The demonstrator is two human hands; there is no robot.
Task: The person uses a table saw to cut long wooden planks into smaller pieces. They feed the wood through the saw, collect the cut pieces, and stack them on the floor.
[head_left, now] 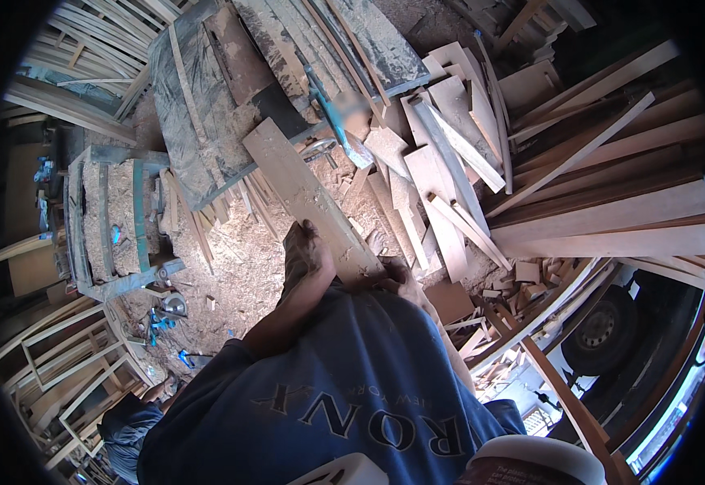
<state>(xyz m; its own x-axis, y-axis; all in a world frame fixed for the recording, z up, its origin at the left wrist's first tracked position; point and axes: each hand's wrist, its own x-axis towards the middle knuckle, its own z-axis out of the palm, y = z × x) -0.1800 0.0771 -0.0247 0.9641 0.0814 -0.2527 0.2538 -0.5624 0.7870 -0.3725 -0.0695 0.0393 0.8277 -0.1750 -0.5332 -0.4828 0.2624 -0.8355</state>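
Observation:
A long, flat wooden board [308, 190] slants away from my body toward a sawdust-covered machine table [199, 162]. My left hand [308, 252] grips the board's left edge near its lower half, with the thumb side toward the top face. At the near end, close to my shirt, my right hand [399, 279] is closed around the right corner. The board's far end overlaps the near edge of the table. Just right of that end, a blue bar-shaped part [332, 113] sticks out over the table's edge.
Wooden offcuts [441, 186] are heaped right of the table. Long planks [611, 218] are stacked farther right, near a vehicle wheel [599, 330]. A sawdust-filled metal frame [110, 218] stands at left. Sawdust and scraps cover the floor [239, 283]. Dark clothing [130, 428] shows at lower left.

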